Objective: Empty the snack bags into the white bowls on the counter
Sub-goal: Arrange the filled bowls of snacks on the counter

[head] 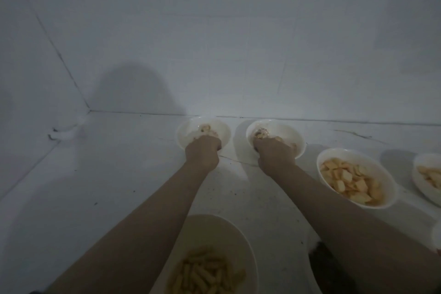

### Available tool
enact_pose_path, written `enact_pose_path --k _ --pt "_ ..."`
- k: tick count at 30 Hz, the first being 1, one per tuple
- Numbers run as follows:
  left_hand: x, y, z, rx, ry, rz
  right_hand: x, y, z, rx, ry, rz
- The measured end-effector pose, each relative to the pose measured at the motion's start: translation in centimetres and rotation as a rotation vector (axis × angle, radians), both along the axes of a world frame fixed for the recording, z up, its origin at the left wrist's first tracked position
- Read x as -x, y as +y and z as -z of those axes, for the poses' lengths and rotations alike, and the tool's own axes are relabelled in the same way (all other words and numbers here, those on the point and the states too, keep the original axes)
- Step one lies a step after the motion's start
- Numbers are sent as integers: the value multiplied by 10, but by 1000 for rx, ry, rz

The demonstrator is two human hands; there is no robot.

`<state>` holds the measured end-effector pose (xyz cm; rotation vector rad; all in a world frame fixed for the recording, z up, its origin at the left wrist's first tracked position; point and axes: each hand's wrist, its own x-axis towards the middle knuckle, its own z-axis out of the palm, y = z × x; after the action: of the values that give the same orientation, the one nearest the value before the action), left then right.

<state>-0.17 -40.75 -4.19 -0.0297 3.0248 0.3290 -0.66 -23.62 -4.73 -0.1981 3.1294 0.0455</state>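
Note:
Two small white bowls stand side by side near the back wall, each with a few snack pieces inside. My left hand [202, 150] grips the near rim of the left bowl [222, 130]. My right hand [274, 153] grips the near rim of the right bowl [292, 132]. Fingers of both hands curl over the rims, hiding part of the contents. A large white bowl [238, 241] with stick-shaped snacks sits close to me, under my left forearm. No snack bag shows in view.
A white bowl [381, 172] of square crackers stands at the right, and another one [422, 162] is cut by the right edge. The white counter [107, 186] is speckled with crumbs. Tiled walls [214, 55] meet in a corner at left. A dark object [327, 267] lies bottom right.

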Motion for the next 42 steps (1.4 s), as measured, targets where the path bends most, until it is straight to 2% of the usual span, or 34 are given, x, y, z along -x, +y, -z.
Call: enact_pose_path --k 5,11,16,21,25,31,37,42 --pt "-1 2 3 -20 28 -12 1 1 2 31 32 11" --pt "-25 19 -7 -64 198 67 -24 18 -17 267 49 1" --pt "-67 67 -32 -191 296 172 -79 64 -35 480 86 108" --pt "-101 133 -48 -323 272 295 -127 127 -46 554 98 192" --pt "-113 190 -50 -351 241 403 -151 179 -49 548 119 237" --pt "-113 285 -42 -379 181 433 -167 266 -53 508 130 264" --pt "-104 355 -29 -334 87 346 -152 353 -53 470 101 261" --pt "-90 375 -19 -356 93 162 -126 390 -29 392 -14 183"
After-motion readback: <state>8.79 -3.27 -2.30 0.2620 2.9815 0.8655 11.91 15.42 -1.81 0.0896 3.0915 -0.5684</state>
